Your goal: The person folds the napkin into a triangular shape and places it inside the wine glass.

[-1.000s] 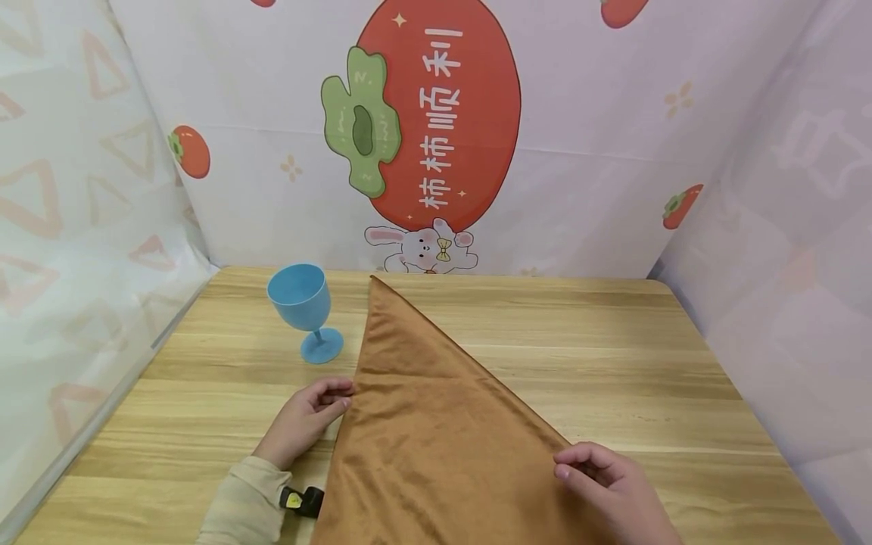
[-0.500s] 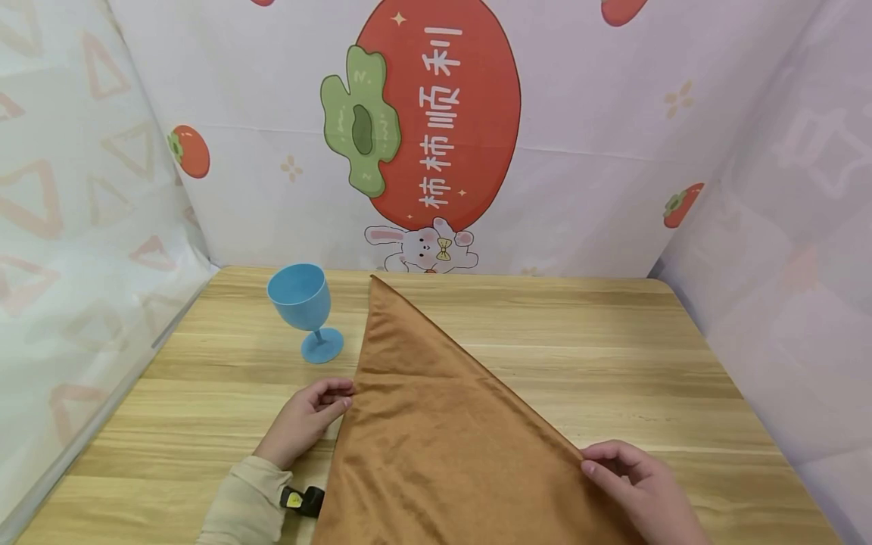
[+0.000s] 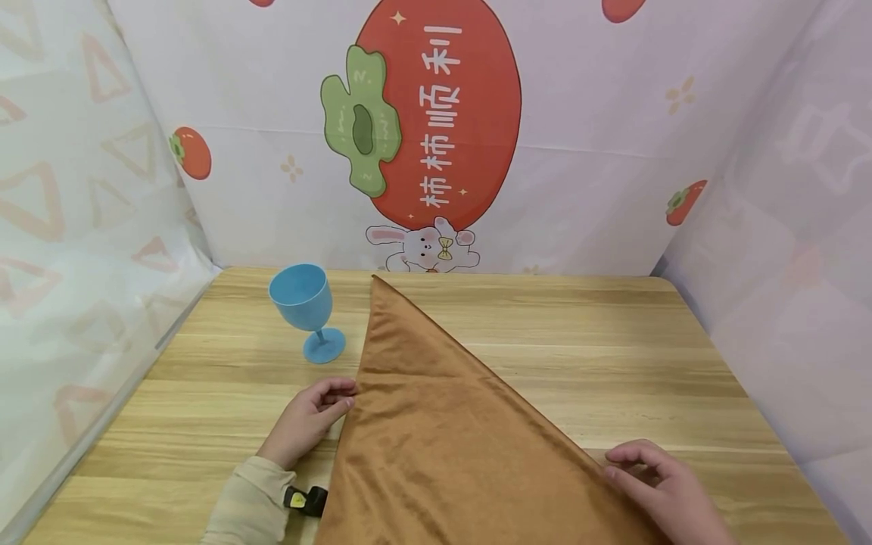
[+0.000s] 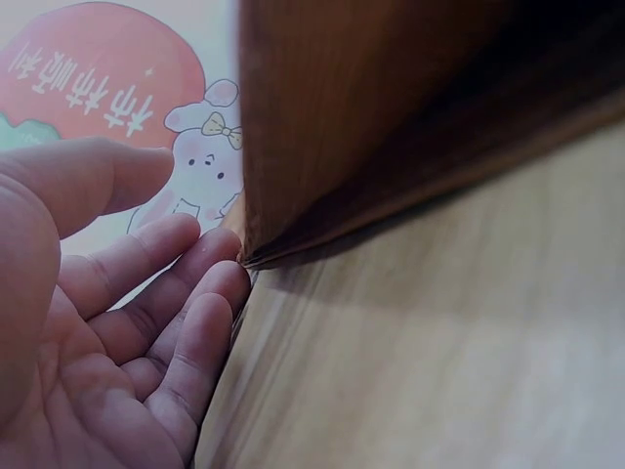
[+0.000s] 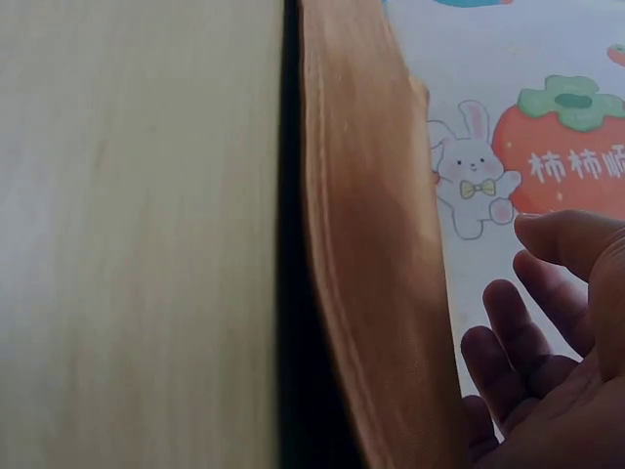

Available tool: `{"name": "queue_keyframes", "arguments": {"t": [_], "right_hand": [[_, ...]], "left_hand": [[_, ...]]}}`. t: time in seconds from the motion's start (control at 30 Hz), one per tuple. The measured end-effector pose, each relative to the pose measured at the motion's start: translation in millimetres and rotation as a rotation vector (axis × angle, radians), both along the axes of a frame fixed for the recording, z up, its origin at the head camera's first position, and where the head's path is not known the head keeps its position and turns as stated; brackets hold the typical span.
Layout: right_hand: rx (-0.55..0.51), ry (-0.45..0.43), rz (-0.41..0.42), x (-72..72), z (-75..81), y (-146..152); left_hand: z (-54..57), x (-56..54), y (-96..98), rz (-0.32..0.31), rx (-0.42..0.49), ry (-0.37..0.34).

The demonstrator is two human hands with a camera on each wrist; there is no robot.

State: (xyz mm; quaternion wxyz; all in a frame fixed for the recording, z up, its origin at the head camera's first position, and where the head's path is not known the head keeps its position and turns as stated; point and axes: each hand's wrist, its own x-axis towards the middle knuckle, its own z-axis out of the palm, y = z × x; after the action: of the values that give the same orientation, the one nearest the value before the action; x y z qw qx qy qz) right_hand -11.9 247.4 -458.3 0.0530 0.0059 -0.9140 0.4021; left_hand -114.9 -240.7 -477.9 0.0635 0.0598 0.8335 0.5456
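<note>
A brown satin-like cloth [image 3: 450,424] lies in a triangle on the wooden table, its pointed end toward the back wall. My left hand [image 3: 309,416] rests at the cloth's left edge. In the left wrist view its fingers [image 4: 210,303] are loosely bent at the cloth's lower edge, and the thumb stands apart. My right hand [image 3: 657,481] is at the slanting right edge. The right wrist view shows its thumb and fingers [image 5: 513,332] spread apart beside the cloth [image 5: 376,225], with nothing pinched between them. The near part of the cloth runs out of the head view.
A blue plastic goblet [image 3: 303,299] stands upright behind my left hand, left of the cloth's tip. The wooden table [image 3: 613,356] reaches back to a white printed wall sheet [image 3: 586,197]. A black strap device [image 3: 305,500] sits at my left wrist.
My right hand has slid right and slightly nearer along the cloth's slanting edge. My left hand, the cloth's tip and the goblet have stayed put.
</note>
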Motion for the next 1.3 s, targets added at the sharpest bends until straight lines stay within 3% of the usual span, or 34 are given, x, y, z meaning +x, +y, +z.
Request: {"name": "queue_keyframes", "arguments": {"t": [0.13,0.37,0.6,0.9,1.3], "right_hand": [[0.062,0.003,0.008,-1.6,-3.2,6],[0.111,-0.174,0.019,-3.6,-3.4,11],[0.000,-0.331,0.077,-6.3,-3.2,14],[0.016,-0.312,0.163,-7.8,-5.2,18],[0.065,-0.348,0.149,-12.7,-2.6,21]], "left_hand": [[1.7,0.5,0.5,0.007,-0.002,-0.005],[-0.3,-0.1,-0.9,0.026,-0.029,-0.013],[0.2,0.2,-2.8,0.032,-0.047,-0.023],[3.6,1.6,-1.6,0.028,-0.050,-0.015],[1.8,0.3,-2.9,-0.012,-0.071,-0.026]]}}
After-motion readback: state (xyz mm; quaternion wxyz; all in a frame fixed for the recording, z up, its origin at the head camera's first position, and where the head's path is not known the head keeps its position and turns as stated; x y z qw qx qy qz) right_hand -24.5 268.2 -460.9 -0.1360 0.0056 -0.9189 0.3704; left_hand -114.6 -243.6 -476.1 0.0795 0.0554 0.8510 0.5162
